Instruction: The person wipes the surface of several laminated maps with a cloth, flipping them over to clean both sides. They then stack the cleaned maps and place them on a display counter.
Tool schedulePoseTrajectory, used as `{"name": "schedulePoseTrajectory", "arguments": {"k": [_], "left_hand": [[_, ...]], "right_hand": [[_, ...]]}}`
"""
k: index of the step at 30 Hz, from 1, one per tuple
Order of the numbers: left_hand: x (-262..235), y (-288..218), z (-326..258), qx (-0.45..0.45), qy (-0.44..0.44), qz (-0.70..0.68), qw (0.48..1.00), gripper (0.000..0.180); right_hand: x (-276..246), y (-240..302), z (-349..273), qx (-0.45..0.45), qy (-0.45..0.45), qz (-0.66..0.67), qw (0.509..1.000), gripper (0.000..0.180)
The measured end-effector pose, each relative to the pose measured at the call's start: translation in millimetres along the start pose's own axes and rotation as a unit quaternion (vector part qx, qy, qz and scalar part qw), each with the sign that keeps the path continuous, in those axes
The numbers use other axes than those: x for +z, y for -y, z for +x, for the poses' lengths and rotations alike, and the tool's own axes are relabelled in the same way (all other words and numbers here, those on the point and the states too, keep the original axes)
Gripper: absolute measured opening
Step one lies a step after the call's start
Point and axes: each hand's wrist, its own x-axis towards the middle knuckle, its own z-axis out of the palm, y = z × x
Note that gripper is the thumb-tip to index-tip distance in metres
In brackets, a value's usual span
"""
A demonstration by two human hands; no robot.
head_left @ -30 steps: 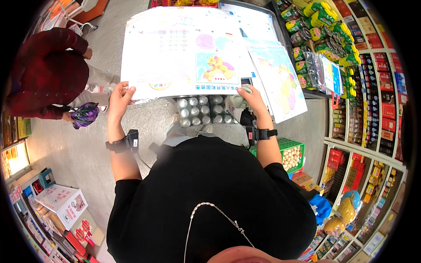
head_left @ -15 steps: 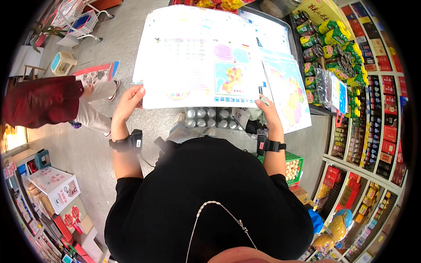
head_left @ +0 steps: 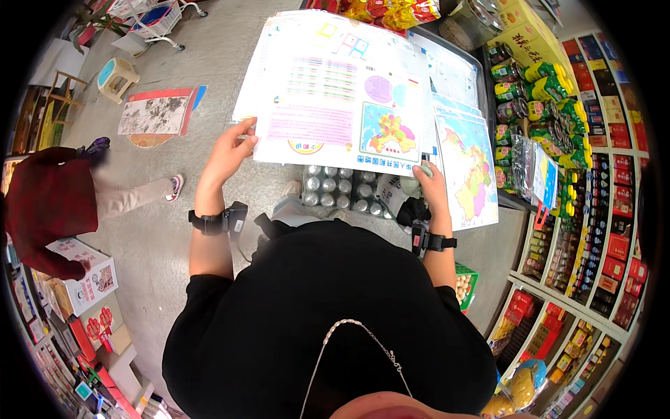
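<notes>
Poster sheet (head_left: pixel 335 91) flat, long axis left-right

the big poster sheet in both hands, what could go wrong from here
1. The poster sheet is held only at its near edge, by the left hand and the right hand; it may sag, crease or slip out.
2. More map sheets lie loose under it and could slide off onto the floor.
3. The tray of cans sits right below at the person's feet, half hidden by the sheet, so it might be kicked.
</notes>
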Motion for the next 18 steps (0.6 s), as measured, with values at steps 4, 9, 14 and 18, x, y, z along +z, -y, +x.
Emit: {"name": "schedulePoseTrajectory", "arguments": {"k": [4,9,14,18], "left_hand": [[-2.0,-13.3,-3.9,0.020,0.010,-0.120,0.993,0.037],[-0.7,-10.5,1.4,0.140,-0.040,-0.038,0.989,0.039],[-4.4,-20.8,7.2,0.306,-0.157,0.099,0.934,0.032],[2.8,-58.9,17.7,0.393,-0.171,0.089,0.899,0.011]], "right_hand": [[-7.1,19.0,-14.0,0.011,0.022,0.172,0.985,0.048],[-15.0,66.2,-33.9,-0.088,0.079,0.191,0.974,0.056],[-19.7,84.4,-41.0,-0.206,0.004,0.109,0.972,0.056],[-39.4,91.4,-13.3,-0.285,-0.081,0.136,0.946,0.048]]}}
